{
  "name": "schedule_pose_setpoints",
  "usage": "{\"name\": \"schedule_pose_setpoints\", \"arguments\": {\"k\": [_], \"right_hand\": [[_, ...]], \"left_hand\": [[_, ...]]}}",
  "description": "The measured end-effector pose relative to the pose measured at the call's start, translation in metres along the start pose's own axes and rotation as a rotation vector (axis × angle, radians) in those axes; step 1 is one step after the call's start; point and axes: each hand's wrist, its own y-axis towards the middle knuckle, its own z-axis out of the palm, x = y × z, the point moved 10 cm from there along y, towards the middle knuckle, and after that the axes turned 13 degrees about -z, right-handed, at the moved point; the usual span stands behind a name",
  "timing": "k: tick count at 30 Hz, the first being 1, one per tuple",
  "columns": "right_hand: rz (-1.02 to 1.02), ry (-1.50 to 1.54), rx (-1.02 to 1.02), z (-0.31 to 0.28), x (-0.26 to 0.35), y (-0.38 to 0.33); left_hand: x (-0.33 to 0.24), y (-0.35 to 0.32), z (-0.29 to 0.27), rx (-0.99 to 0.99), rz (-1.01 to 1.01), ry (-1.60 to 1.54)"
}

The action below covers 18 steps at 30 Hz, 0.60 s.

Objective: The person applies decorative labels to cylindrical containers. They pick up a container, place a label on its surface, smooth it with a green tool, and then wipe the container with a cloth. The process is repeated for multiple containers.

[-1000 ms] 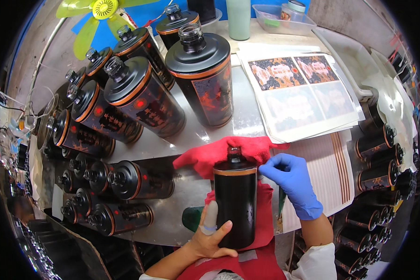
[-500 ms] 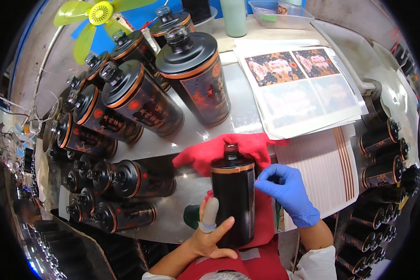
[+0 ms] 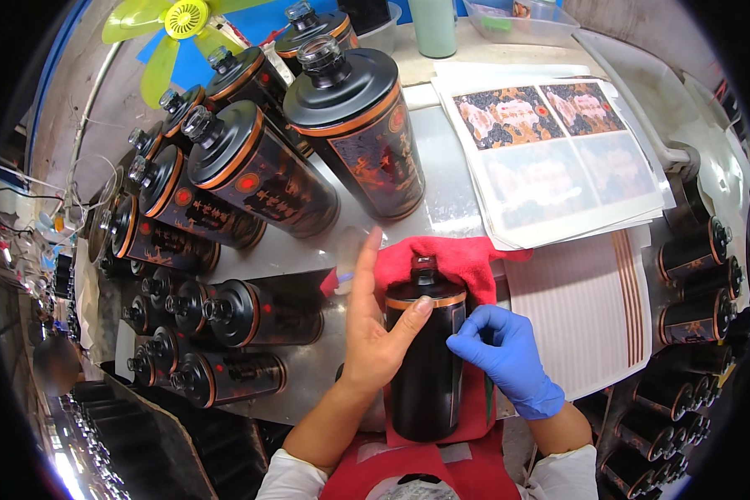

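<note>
Black cylindrical bottle with an orange shoulder band [image 3: 426, 358] lies on a red cloth [image 3: 462, 258] between your hands. Your bare left hand [image 3: 375, 325] lies flat and spread against its left side, thumb on the shoulder; your blue-gloved right hand [image 3: 502, 354] pinches at its right edge.

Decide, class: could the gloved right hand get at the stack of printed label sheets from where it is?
Probably yes. The right hand rests against the black bottle, and the printed sheets lie just beyond it on the table, with only the red cloth between and nothing standing in the way.
</note>
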Motion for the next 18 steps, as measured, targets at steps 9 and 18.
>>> {"name": "schedule_pose_setpoints", "arguments": {"k": [9,18], "right_hand": [[0.007,-0.003,0.016,0.0000,-0.0034,0.0021],[-0.021,-0.048,0.018,-0.0007,-0.0010,0.0036]], "left_hand": [[-0.0030,0.0001,-0.0040,-0.041,-0.012,-0.146],[0.0009,0.0027,-0.0021,-0.050,0.022,0.018]]}}
